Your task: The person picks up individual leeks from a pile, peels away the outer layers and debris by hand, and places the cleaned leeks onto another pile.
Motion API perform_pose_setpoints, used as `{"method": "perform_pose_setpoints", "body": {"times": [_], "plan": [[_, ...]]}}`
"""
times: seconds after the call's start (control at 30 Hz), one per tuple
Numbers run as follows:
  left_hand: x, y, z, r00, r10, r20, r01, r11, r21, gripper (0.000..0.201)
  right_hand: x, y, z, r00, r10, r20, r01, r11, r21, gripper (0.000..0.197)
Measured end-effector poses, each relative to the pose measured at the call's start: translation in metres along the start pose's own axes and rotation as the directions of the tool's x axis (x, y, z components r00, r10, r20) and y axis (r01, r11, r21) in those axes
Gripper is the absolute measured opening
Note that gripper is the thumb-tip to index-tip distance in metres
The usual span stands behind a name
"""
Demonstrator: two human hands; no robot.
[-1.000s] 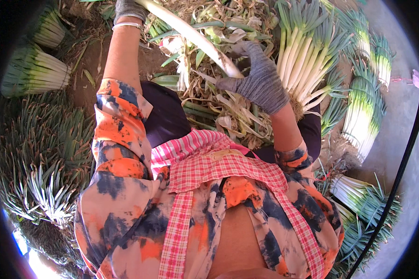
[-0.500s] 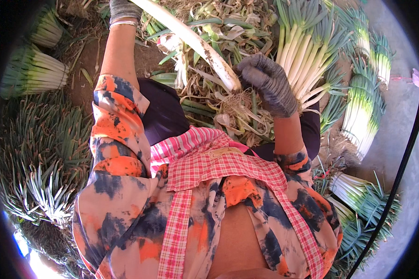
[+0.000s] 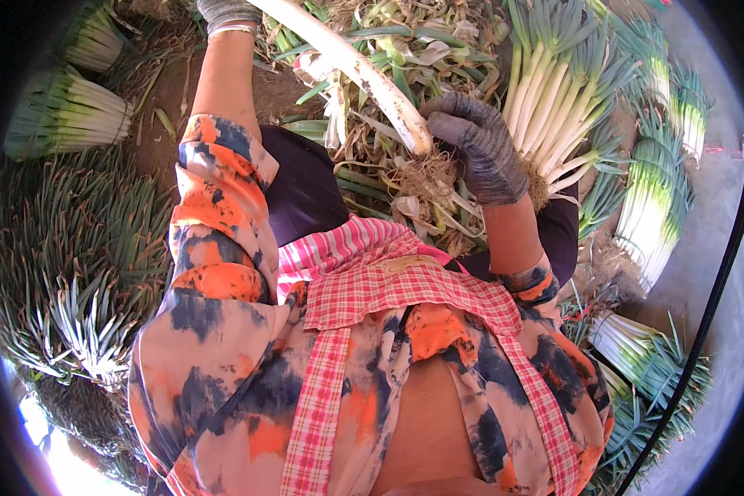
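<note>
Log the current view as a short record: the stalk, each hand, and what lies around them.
Stalk: long pale stalk, brown-marked, slanting down rightward
Left hand: left hand, gray-gloved, at the top edge; grip cut off
Right hand: right hand, gray-gloved, fingers curled beside the stalk's lower end; contact unclear
Beneath: loose dry leaves
Right side: loose bunch of stalks, green-topped; white-green bundle farther out
Left side: dark green leafy heap
</note>
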State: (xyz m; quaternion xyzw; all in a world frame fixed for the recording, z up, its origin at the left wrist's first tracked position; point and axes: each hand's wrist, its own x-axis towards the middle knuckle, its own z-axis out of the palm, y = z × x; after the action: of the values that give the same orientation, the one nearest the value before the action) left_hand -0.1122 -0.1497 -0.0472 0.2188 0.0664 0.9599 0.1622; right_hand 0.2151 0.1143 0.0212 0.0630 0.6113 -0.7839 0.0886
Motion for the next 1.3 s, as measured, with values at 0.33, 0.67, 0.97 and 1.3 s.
{"method": "perform_pose_setpoints", "body": {"times": [0.33, 0.67, 0.97, 1.3], "plan": [[-0.010, 0.017, 0.004, 0.980, 0.196, -0.020, -0.192, 0.974, 0.117, 0.042, 0.020, -0.024, 0.014, 0.980, -0.096, 0.175, 0.100, 0.995, -0.014, 0.033], [-0.031, 0.043, 0.020, 0.963, 0.227, 0.145, -0.203, 0.965, -0.164, 0.037, 0.025, -0.014, 0.029, 0.945, -0.191, 0.267, 0.227, 0.967, -0.112, 0.052], [-0.037, 0.053, 0.016, 0.948, 0.276, 0.159, -0.255, 0.957, -0.137, 0.035, 0.027, 0.006, 0.034, 0.975, -0.184, 0.125, 0.192, 0.980, -0.052, 0.044], [-0.040, 0.043, 0.044, 0.989, 0.133, 0.073, -0.054, 0.760, -0.647, 0.036, 0.027, 0.016, 0.028, 0.992, -0.054, 0.117, 0.042, 0.994, 0.098, 0.042]]}}
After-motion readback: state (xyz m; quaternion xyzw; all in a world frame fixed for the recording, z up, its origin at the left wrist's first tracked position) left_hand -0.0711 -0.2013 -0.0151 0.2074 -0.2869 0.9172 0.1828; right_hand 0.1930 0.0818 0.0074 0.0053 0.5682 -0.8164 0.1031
